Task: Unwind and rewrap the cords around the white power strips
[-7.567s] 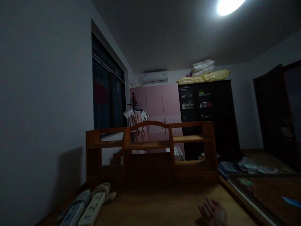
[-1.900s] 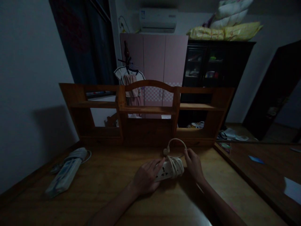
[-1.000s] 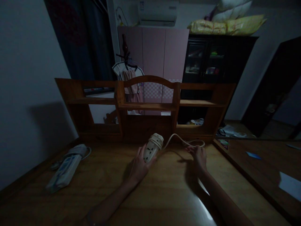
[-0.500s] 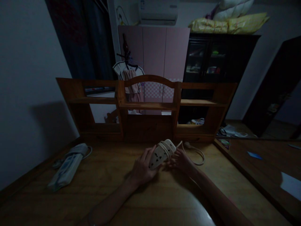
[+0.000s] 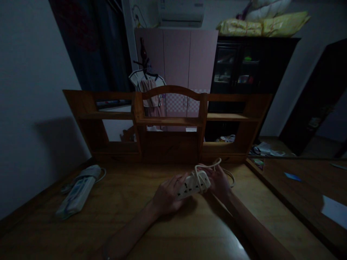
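My left hand (image 5: pixel 166 196) grips a cream power strip (image 5: pixel 191 185) by its near end, just above the wooden desk (image 5: pixel 130 216). Its cream cord (image 5: pixel 206 168) loops over the strip's far end. My right hand (image 5: pixel 219 182) is closed on that cord right beside the strip. Another loop of the cord trails on the desk behind my right hand.
A second white power strip (image 5: pixel 77 191) with a wound cord lies at the desk's left. A wooden shelf unit (image 5: pixel 170 122) stands along the desk's back edge. A darker table (image 5: pixel 303 195) with papers adjoins on the right. Wardrobes stand behind.
The strip has been lowered and turned flatter. My right hand has brought the cord over the strip's far end, adding a loop around it.
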{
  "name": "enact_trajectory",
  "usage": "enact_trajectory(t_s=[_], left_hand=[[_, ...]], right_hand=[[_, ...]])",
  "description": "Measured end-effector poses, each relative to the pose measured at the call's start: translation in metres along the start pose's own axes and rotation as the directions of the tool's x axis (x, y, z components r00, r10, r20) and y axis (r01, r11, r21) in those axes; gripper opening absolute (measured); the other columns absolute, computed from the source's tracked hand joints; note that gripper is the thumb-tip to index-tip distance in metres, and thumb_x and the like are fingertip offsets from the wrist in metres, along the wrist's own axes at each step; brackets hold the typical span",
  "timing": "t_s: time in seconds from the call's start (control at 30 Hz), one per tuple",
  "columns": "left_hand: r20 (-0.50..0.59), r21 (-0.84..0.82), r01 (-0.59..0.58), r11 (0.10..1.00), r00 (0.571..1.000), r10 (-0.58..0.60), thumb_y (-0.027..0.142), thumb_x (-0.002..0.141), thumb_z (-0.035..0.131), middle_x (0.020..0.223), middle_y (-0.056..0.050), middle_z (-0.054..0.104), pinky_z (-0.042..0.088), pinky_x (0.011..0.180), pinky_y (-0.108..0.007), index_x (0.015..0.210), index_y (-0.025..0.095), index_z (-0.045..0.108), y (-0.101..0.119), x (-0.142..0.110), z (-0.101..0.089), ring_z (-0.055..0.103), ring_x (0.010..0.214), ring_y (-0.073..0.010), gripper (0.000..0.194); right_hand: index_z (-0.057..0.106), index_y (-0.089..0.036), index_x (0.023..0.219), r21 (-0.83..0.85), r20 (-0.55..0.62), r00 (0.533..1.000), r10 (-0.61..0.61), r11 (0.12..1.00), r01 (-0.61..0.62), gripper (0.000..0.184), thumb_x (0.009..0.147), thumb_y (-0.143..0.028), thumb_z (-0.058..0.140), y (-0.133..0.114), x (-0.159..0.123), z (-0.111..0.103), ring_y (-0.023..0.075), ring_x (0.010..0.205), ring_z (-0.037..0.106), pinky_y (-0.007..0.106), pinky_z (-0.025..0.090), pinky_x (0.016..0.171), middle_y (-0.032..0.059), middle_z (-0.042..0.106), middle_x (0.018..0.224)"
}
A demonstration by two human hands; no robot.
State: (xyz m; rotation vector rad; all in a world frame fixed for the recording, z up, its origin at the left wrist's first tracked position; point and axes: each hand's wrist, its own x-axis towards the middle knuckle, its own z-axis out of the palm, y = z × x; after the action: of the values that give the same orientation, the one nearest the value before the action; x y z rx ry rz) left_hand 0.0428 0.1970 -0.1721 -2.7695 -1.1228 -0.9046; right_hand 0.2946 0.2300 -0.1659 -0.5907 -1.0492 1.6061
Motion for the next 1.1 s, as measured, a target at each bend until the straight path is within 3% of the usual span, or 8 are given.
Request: enact_trajectory(t_s=[0.17,0.3,0.47,0.6,0.73,0.87,1.0,1.1], left_hand=[[-0.049,0.007,0.140,0.990,0.989,-0.139,0.040,0.079,0.061,0.134,-0.009,0.046,0.048,0.092,-0.038,0.147,0.027,0.019,0.001,0.001,0.002,0.051,0.115,-0.0259,0.080],[-0.144,-0.026,0.287,0.957,0.947,-0.288,0.038,0.079,0.063,0.134,-0.007,0.046,0.049,0.089,-0.036,0.145,0.030,0.023,0.001,0.003,0.002,0.053,0.111,-0.0252,0.077],[-0.241,-0.110,0.404,0.908,0.876,-0.418,0.038,0.080,0.062,0.127,-0.008,0.050,0.049,0.085,-0.035,0.142,0.027,0.031,-0.005,0.005,0.003,0.056,0.106,-0.0249,0.070],[-0.292,-0.163,0.424,0.891,0.842,-0.454,0.034,0.080,0.062,0.123,-0.008,0.051,0.049,0.084,-0.036,0.141,0.026,0.033,-0.011,0.005,0.003,0.057,0.105,-0.0250,0.067],[-0.324,-0.186,0.423,0.887,0.825,-0.462,0.034,0.081,0.061,0.123,-0.009,0.051,0.049,0.086,-0.037,0.139,0.026,0.035,-0.012,0.005,0.002,0.056,0.107,-0.0253,0.064],[-0.336,-0.175,0.412,0.894,0.829,-0.447,0.036,0.080,0.063,0.126,-0.009,0.049,0.048,0.089,-0.037,0.138,0.027,0.036,-0.008,0.006,-0.001,0.055,0.110,-0.0258,0.065],[-0.337,-0.157,0.377,0.913,0.848,-0.408,0.035,0.080,0.063,0.129,-0.009,0.048,0.047,0.091,-0.038,0.140,0.026,0.033,-0.004,0.006,-0.003,0.054,0.113,-0.0256,0.068],[-0.310,-0.132,0.353,0.926,0.873,-0.377,0.034,0.079,0.064,0.129,-0.009,0.048,0.048,0.090,-0.037,0.141,0.027,0.030,-0.002,0.005,-0.003,0.053,0.114,-0.0255,0.072]], right_hand=[[0.059,-0.014,0.122,0.223,0.030,1.000,-0.004,0.975,-0.002,0.072,0.087,-0.068,0.028,-0.006,-0.003,-0.008,0.0251,0.127,0.043,0.038,0.031,0.108,0.0120,0.056,0.129],[0.056,-0.014,0.126,0.267,0.018,0.999,-0.047,0.963,0.040,0.071,0.088,-0.067,0.028,-0.007,-0.006,-0.007,0.0259,0.130,0.040,0.040,0.030,0.108,0.0128,0.050,0.136],[0.055,-0.017,0.126,0.292,-0.061,0.998,-0.034,0.955,0.051,0.064,0.088,-0.064,0.037,-0.011,-0.008,-0.009,0.0247,0.126,0.045,0.039,0.033,0.107,0.0109,0.052,0.135],[0.061,-0.017,0.116,0.267,-0.126,0.991,-0.036,0.961,0.069,0.052,0.088,-0.058,0.043,-0.013,-0.008,-0.013,0.0237,0.109,0.057,0.039,0.040,0.102,0.0106,0.062,0.119],[0.065,-0.017,0.103,0.202,-0.168,0.985,-0.031,0.977,0.065,0.034,0.089,-0.044,0.051,-0.010,-0.003,-0.016,0.0204,0.093,0.063,0.036,0.046,0.094,0.0087,0.067,0.098],[0.062,-0.019,0.107,-0.004,-0.117,0.990,0.073,0.997,-0.074,0.029,0.087,-0.038,0.057,0.001,0.000,-0.010,0.0178,0.082,0.065,0.032,0.052,0.080,0.0088,0.067,0.104],[0.065,-0.016,0.104,-0.325,-0.004,0.982,0.187,0.929,-0.179,0.034,0.086,-0.045,0.059,0.017,-0.006,0.012,0.0172,0.073,0.065,0.031,0.053,0.070,0.0119,0.067,0.104],[0.065,-0.014,0.105,-0.378,0.104,0.974,0.200,0.914,-0.147,0.038,0.087,-0.048,0.058,0.024,-0.014,0.033,0.0174,0.074,0.066,0.033,0.054,0.071,0.0130,0.065,0.110]])
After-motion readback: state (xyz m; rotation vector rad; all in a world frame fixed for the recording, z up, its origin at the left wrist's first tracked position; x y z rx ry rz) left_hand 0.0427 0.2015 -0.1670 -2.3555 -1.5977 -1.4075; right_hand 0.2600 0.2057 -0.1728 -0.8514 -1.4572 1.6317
